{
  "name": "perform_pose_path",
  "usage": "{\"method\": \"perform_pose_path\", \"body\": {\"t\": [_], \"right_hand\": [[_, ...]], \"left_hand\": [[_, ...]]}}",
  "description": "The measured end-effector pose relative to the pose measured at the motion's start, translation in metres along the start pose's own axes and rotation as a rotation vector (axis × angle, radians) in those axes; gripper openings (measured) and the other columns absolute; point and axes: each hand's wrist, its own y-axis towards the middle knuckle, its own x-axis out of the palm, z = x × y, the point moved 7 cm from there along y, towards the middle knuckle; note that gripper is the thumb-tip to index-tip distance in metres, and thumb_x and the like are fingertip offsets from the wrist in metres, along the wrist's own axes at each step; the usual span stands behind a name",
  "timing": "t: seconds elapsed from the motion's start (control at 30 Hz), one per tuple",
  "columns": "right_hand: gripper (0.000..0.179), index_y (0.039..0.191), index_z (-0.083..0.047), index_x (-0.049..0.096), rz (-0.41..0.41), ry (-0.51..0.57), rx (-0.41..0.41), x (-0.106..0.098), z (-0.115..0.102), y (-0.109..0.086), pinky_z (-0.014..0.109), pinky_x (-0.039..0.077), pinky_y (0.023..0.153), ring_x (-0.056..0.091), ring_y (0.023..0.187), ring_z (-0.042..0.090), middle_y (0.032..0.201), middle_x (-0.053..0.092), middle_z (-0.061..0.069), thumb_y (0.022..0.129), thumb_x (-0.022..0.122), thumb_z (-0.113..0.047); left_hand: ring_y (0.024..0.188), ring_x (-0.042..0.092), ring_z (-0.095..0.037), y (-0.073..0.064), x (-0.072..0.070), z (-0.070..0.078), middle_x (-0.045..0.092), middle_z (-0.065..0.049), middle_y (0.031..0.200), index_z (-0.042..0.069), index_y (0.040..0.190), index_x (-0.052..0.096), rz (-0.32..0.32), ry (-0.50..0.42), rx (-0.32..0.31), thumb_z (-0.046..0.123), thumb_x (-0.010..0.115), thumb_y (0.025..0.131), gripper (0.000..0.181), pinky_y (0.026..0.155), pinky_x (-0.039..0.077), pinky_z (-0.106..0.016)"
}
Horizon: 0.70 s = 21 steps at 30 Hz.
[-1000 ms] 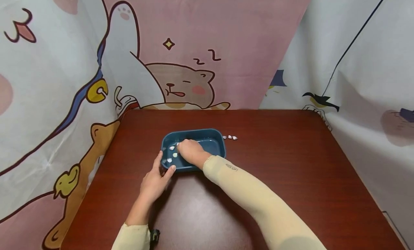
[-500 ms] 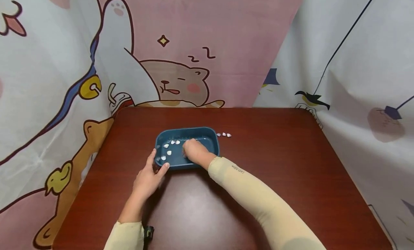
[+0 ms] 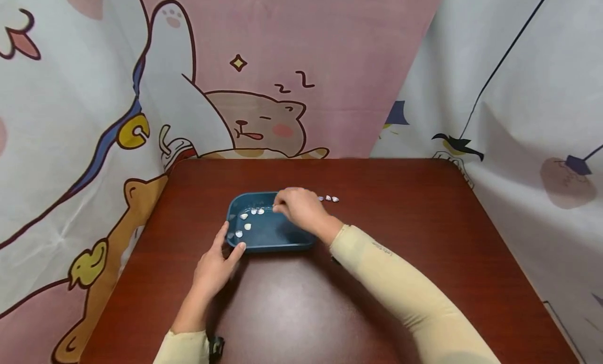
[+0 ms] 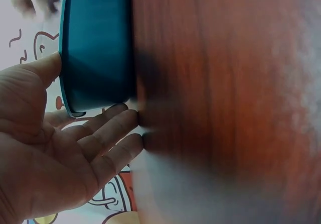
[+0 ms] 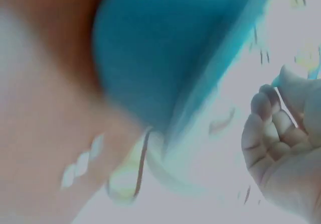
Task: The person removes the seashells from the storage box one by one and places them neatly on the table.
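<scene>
A blue rectangular tray [image 3: 278, 246] lies on the table with several small white shells [image 3: 247, 227] in its left part. My left hand [image 3: 214, 267] holds its near left corner, thumb on the rim and fingers along the left wall. In the left wrist view, the fingertips [image 4: 133, 117] reach down to the tabletop beside the tray. My right hand [image 3: 303, 209] is over the tray's far right part, fingers curled, thumb and forefinger pinched together. A small pale piece, apparently a shell, shows at their tips, mostly hidden. The right wrist view has this hand [image 5: 286, 143] raised beside the tray wall.
Three more white shells [image 3: 328, 198] lie in a short row on the brown table [image 3: 400, 238], just right of the tray's far right corner. Behind the table hangs a cartoon-print cloth [image 3: 339, 81], which also runs along both sides.
My right hand has risen from the tray's floor and moved right and toward the far rim. The shells visible in the tray have kept their places. My left hand stays at the corner.
</scene>
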Motion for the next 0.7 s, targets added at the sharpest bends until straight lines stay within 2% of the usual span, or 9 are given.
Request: {"method": "perform_pose_path", "body": {"t": [0.07, 0.13, 0.23, 0.33, 0.43, 0.53, 0.7], "right_hand": [[0.017, 0.104, -0.020, 0.081, 0.064, -0.018, 0.069, -0.024, 0.034, -0.005, 0.046, 0.061, 0.082, 0.076, 0.095, 0.021, 0.103, 0.081, -0.002, 0.101, 0.075, -0.035], [0.016, 0.104, -0.017, 0.080, 0.086, -0.035, 0.160, -0.035, 0.078, -0.014, 0.048, 0.059, 0.079, 0.074, 0.090, 0.023, 0.100, 0.080, 0.001, 0.101, 0.075, -0.032], [0.016, 0.102, -0.013, 0.079, 0.030, -0.073, 0.298, -0.031, 0.140, -0.031, 0.049, 0.058, 0.077, 0.071, 0.084, 0.024, 0.097, 0.079, 0.005, 0.102, 0.075, -0.028], [0.017, 0.101, -0.011, 0.078, -0.064, -0.113, 0.356, -0.016, 0.178, -0.047, 0.049, 0.059, 0.078, 0.073, 0.086, 0.026, 0.098, 0.079, 0.006, 0.101, 0.076, -0.029], [0.017, 0.099, -0.013, 0.079, -0.093, -0.116, 0.338, -0.004, 0.191, -0.052, 0.051, 0.060, 0.081, 0.075, 0.090, 0.027, 0.100, 0.080, 0.005, 0.100, 0.077, -0.030], [0.015, 0.097, -0.014, 0.080, -0.075, -0.112, 0.318, 0.001, 0.193, -0.051, 0.052, 0.060, 0.083, 0.075, 0.093, 0.028, 0.101, 0.080, 0.004, 0.098, 0.079, -0.029], [0.013, 0.095, -0.015, 0.081, -0.073, -0.119, 0.336, 0.006, 0.193, -0.049, 0.053, 0.060, 0.084, 0.075, 0.096, 0.029, 0.103, 0.081, 0.004, 0.096, 0.081, -0.028]], "left_hand": [[0.140, 0.055, -0.055, -0.001, -0.001, -0.002, 0.040, -0.023, 0.170, 0.026, 0.174, 0.012, 0.002, 0.007, -0.010, 0.056, 0.059, 0.105, 0.089, 0.108, 0.045, -0.074], [0.141, 0.053, -0.056, -0.002, -0.002, -0.003, 0.039, -0.023, 0.170, 0.026, 0.174, 0.012, 0.002, 0.008, -0.019, 0.057, 0.059, 0.105, 0.090, 0.108, 0.044, -0.075], [0.140, 0.053, -0.057, -0.002, -0.003, -0.004, 0.038, -0.022, 0.170, 0.027, 0.174, 0.011, 0.001, 0.008, -0.021, 0.058, 0.059, 0.104, 0.090, 0.107, 0.045, -0.075], [0.139, 0.054, -0.057, -0.002, -0.004, -0.004, 0.039, -0.022, 0.170, 0.028, 0.174, 0.012, 0.002, 0.009, -0.017, 0.057, 0.060, 0.104, 0.090, 0.107, 0.045, -0.074], [0.139, 0.055, -0.057, -0.001, -0.004, -0.005, 0.039, -0.023, 0.170, 0.028, 0.174, 0.011, 0.002, 0.012, -0.016, 0.056, 0.060, 0.105, 0.090, 0.106, 0.045, -0.074], [0.138, 0.056, -0.056, 0.000, -0.004, -0.005, 0.041, -0.023, 0.169, 0.028, 0.174, 0.010, 0.000, 0.009, -0.012, 0.056, 0.060, 0.105, 0.090, 0.106, 0.046, -0.074], [0.137, 0.057, -0.056, 0.001, 0.000, -0.004, 0.041, -0.023, 0.169, 0.028, 0.174, 0.011, -0.010, 0.006, 0.001, 0.056, 0.060, 0.104, 0.090, 0.104, 0.047, -0.073]]}}
